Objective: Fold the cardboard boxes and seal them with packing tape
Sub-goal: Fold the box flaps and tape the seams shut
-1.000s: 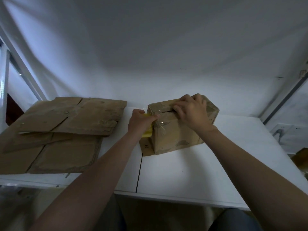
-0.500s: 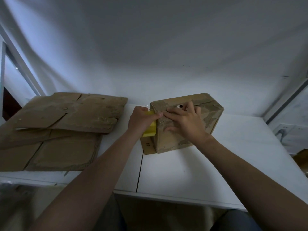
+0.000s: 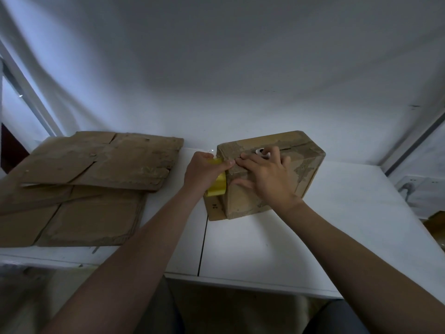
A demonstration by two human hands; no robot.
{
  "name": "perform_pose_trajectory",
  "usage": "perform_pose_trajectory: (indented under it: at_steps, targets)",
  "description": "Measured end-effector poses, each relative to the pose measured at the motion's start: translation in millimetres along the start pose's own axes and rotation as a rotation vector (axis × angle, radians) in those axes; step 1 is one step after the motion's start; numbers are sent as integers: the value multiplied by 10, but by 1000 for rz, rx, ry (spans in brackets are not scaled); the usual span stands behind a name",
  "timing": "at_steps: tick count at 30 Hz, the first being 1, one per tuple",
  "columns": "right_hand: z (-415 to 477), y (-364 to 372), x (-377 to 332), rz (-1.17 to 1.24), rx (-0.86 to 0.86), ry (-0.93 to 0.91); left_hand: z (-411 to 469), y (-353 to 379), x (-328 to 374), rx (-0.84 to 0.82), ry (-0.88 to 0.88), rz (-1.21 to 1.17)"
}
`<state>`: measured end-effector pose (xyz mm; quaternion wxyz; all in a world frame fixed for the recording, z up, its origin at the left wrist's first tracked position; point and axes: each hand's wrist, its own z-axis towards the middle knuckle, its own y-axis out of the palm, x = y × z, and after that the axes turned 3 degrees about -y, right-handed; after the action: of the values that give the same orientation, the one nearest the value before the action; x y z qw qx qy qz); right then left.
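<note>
A folded brown cardboard box [image 3: 305, 165] stands on the white table [image 3: 265, 249], with one loose flap [image 3: 215, 208] lying flat at its lower left. My left hand [image 3: 204, 168] grips a yellow tape dispenser [image 3: 216, 186] held against the box's left top corner. My right hand [image 3: 267, 174] lies over the box's near top edge, fingers spread and pressing down on the cardboard by the taped seam. Old tape marks streak the box's top and side.
A stack of flattened cardboard boxes [image 3: 79, 184] covers the table's left part, reaching over its left edge. A white wall rises right behind the table. A metal frame [image 3: 414, 143] runs along the right side.
The box has tipped and turned so more of its top shows. My right hand slid from the top down over the near edge, and the left hand with the dispenser stayed at the left corner.
</note>
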<state>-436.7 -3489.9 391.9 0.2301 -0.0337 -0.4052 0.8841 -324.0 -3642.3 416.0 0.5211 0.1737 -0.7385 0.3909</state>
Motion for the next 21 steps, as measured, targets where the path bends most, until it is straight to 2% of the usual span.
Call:
perform_pose_trajectory:
  at_steps: [7, 11, 15, 21]
  targets:
    - [67, -65, 180, 39, -71, -26, -32, -46, -123, -65, -41, -133]
    - [23, -53, 138, 15, -98, -1, -160, 109, -343, -44, 42, -169]
    - [-6, -57, 135, 5, -120, 4, -178, 202, -392, -22, 52, -211]
    - [82, -154, -71, -23, -166, 119, -176, 83, -374, -76, -56, -304]
